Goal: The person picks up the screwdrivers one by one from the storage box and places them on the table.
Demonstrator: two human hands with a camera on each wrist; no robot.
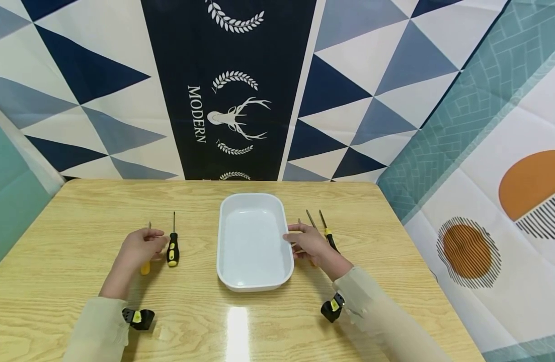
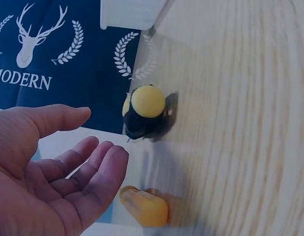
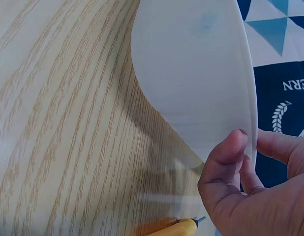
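A white rectangular tray (image 1: pixel 254 241) stands on the table, and my right hand (image 1: pixel 311 245) pinches its right rim. In the right wrist view, curled fingers (image 3: pixel 223 167) lie against the tray's outer wall (image 3: pixel 191 73). My left hand (image 1: pixel 143 247) hovers over a screwdriver with an orange handle (image 1: pixel 145 267), partly hidden beneath it. Its fingers are relaxed and the palm holds nothing in the left wrist view. Just right of that hand lies a black-and-yellow screwdriver (image 1: pixel 172 250), whose butt end (image 2: pixel 148 102) faces the left wrist camera.
Several more screwdrivers lie right of the tray, one with a black-and-yellow handle (image 1: pixel 330 237) and one with an orange handle (image 3: pixel 176 228), partly behind my right hand. The wooden table (image 1: pixel 191 322) ends at a patterned cloth backdrop (image 1: pixel 232 120).
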